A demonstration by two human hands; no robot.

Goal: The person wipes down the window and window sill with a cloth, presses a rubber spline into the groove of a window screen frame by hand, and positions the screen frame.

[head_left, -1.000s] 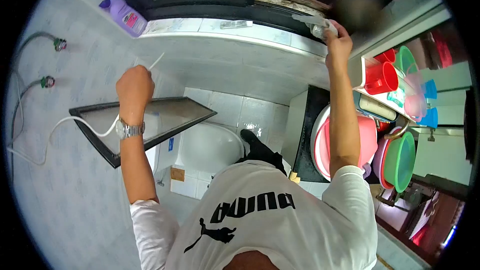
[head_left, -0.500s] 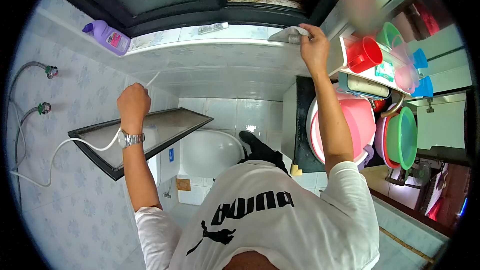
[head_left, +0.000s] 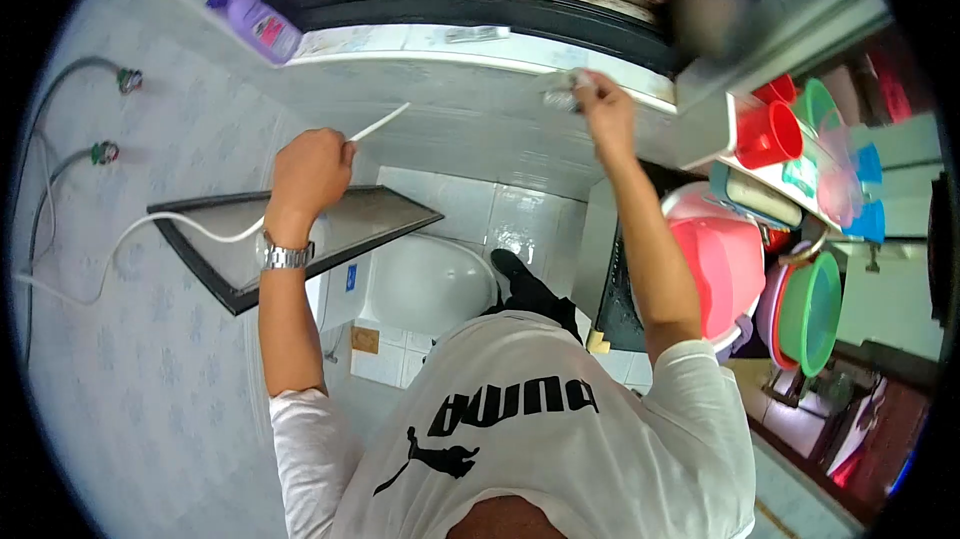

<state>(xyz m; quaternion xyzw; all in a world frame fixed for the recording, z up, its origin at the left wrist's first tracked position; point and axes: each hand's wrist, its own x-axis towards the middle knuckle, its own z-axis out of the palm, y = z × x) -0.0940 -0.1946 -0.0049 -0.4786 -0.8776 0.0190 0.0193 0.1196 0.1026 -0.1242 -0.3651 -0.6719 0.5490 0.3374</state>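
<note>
The left hand is clenched around a thin white hose near its free end. A short length projects beyond the fist, angled toward the ledge side; the remainder passes by the wrist and hangs in a loose curve toward the left wall. This grip likely gives close control of the tip direction, while the slack limits pull on the hose. A metal wristwatch is on the same wrist. The right hand pinches a small, crumpled, translucent wrap between thumb and fingers, in front of the tiled ledge. Motion blur obscures the contents of the wrap, if any. The fingertip hold presumably suits a light, flexible article. The two hands are well apart, keeping the hose tip separate from the wrap. On the ledge, a purple bottle is at the left end and a clear packet lies flat near the window frame; the ledge apparently provides storage within reach. A dark-framed panel is positioned at a slant below the left hand, beside the white toilet. To the right, a red mug is on a shelf, and a green basin is grouped with other basins, probably to save space.
</note>
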